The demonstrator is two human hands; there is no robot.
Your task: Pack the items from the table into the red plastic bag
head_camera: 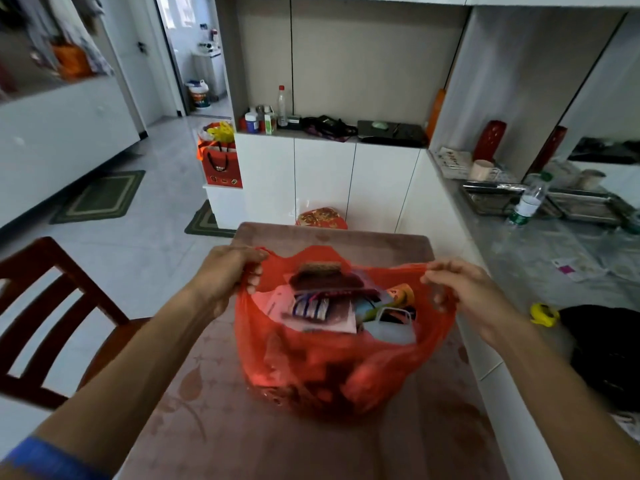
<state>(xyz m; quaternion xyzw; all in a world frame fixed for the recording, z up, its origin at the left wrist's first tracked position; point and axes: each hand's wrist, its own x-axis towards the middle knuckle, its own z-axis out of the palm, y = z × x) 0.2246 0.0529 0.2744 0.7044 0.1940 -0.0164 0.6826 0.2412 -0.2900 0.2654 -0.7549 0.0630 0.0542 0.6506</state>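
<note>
At nine o'clock of the view a dark wooden chair is seen, drawn up beside the table, whose brownish top is patterned with leaves. The left handle of the red plastic bag is gripped by the left hand, the fingers being curled round the bunched plastic. The bag is stood on the table at the centre of the view, its mouth held open, and it is filled with items: a dark brown pouch at the bag's twelve o'clock, a white printed packet in the middle, and a translucent plastic container at three o'clock (smaller things are blurred and cannot be told apart). The right handle is pinched between the thumb and fingers of the right hand. The two hands are kept well apart, one at each side of the bag. On the grey counter, at three o'clock, a yellow tape measure is laid.
</note>
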